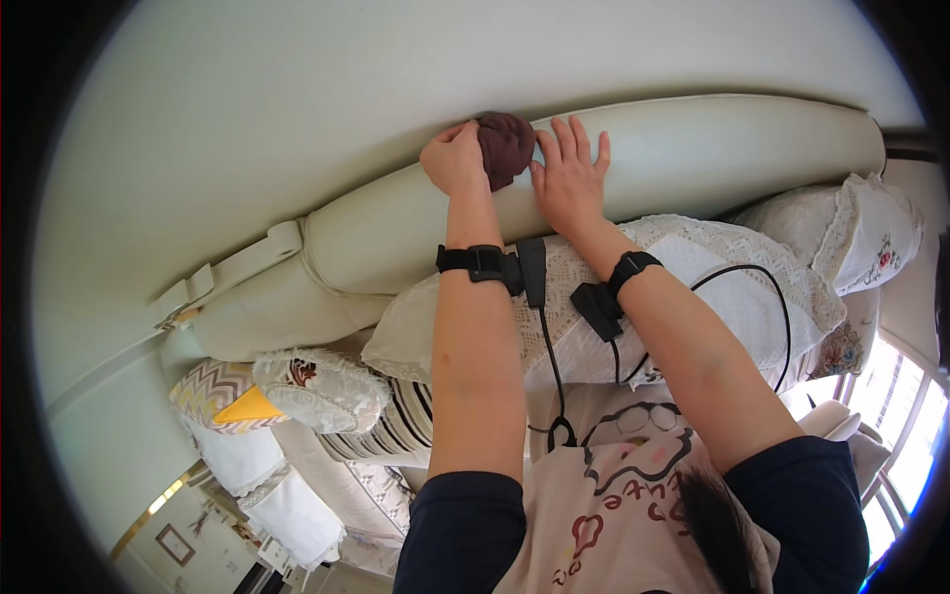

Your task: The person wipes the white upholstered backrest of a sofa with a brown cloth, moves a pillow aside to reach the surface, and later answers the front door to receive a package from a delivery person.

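Note:
A bunched dark maroon cloth (506, 148) is at the top edge of a cream sofa backrest (690, 148), beside the pale wall. My left hand (456, 157) grips its left side, fingers curled into the fabric. My right hand (570, 174) lies spread on the backrest just right of the cloth, fingers apart, holding nothing; its thumb side is close to the cloth, and I cannot tell if they touch. Both wrists wear black straps with small black devices, from which cables (549, 356) hang.
Lace-trimmed cushions (712, 260) lean below the backrest. To the left are a fringed cushion (319, 390), a zigzag-patterned cushion (215, 393) and white lace covers (289, 512). A cream strap-like piece (260, 252) runs along the backrest's left end. A window (898, 416) stands at lower right.

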`<state>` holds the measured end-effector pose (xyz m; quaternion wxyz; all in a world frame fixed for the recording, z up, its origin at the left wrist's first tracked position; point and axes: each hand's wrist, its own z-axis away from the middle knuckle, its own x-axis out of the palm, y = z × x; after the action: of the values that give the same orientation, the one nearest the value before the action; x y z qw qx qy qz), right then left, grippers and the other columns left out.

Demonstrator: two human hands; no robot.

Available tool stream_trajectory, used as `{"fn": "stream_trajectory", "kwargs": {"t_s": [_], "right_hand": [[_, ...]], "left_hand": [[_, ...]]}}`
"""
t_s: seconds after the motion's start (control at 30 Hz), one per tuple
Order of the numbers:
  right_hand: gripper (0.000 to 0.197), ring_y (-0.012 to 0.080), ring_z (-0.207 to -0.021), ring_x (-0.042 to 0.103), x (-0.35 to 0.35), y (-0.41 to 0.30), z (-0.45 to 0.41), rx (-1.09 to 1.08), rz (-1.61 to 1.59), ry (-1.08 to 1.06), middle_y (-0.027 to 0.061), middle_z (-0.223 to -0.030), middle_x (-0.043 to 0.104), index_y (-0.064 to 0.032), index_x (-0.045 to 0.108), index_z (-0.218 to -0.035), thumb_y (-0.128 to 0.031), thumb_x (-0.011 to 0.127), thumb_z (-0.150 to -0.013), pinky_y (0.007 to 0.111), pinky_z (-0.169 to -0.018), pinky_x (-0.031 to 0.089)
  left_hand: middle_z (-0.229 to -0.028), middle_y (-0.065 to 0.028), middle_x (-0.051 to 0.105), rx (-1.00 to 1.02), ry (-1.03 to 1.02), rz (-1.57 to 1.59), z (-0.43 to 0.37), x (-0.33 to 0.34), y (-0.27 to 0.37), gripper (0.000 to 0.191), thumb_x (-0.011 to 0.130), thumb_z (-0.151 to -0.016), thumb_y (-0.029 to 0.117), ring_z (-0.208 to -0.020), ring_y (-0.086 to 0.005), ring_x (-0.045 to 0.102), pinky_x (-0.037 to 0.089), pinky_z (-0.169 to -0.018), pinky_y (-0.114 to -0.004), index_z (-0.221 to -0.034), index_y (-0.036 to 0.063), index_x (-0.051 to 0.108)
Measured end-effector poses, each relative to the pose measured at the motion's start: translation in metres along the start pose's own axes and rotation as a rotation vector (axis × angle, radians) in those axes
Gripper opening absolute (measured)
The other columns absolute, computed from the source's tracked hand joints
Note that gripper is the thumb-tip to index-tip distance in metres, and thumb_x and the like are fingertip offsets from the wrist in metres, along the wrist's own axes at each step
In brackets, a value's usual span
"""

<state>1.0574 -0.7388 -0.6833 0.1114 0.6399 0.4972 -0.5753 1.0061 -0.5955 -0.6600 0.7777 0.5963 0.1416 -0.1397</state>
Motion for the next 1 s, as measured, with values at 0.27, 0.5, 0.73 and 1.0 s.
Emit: {"fn": "stream_trajectory", "kwargs": {"t_s": [0.27, 0.5, 0.73, 1.0], "right_hand": [[0.043, 0.0285, -0.140, 0.029, -0.001, -0.003, 0.000, -0.007, 0.001, -0.007, 0.0089, -0.141, 0.044, -0.0130, 0.049, -0.130, -0.024, 0.059, -0.089, 0.059, -0.113, 0.010], [0.043, 0.0287, -0.139, 0.030, -0.001, -0.002, 0.001, 0.001, 0.014, -0.024, 0.0091, -0.141, 0.043, -0.0124, 0.049, -0.129, -0.023, 0.059, -0.089, 0.059, -0.113, 0.010], [0.043, 0.0286, -0.139, 0.030, -0.001, -0.001, 0.000, -0.011, 0.006, 0.005, 0.0091, -0.141, 0.044, -0.0123, 0.049, -0.129, -0.023, 0.059, -0.088, 0.059, -0.113, 0.010], [0.042, 0.0283, -0.140, 0.030, -0.001, -0.002, 0.001, -0.010, 0.016, -0.007, 0.0090, -0.141, 0.044, -0.0126, 0.049, -0.129, -0.024, 0.058, -0.090, 0.059, -0.113, 0.010]], "left_hand": [[-0.077, -0.0113, 0.072, 0.069, 0.018, 0.069, -0.003, 0.002, -0.012, 0.021, 0.076, -0.072, 0.021, -0.071, -0.0221, 0.067, 0.052, -0.070, -0.034, -0.080, 0.0010, 0.076], [-0.077, -0.0116, 0.072, 0.025, 0.021, -0.003, 0.000, 0.003, -0.010, 0.023, 0.076, -0.071, 0.023, -0.071, -0.0235, 0.068, 0.053, -0.070, -0.035, -0.080, 0.0014, 0.076], [-0.078, -0.0115, 0.073, 0.043, 0.024, 0.015, -0.001, 0.004, -0.008, 0.023, 0.075, -0.073, 0.022, -0.073, -0.0235, 0.068, 0.053, -0.072, -0.035, -0.082, 0.0013, 0.076], [-0.076, -0.0122, 0.072, 0.095, 0.022, 0.129, 0.001, 0.003, -0.014, 0.024, 0.075, -0.070, 0.024, -0.071, -0.0244, 0.068, 0.053, -0.070, -0.035, -0.081, 0.0024, 0.076]]}}
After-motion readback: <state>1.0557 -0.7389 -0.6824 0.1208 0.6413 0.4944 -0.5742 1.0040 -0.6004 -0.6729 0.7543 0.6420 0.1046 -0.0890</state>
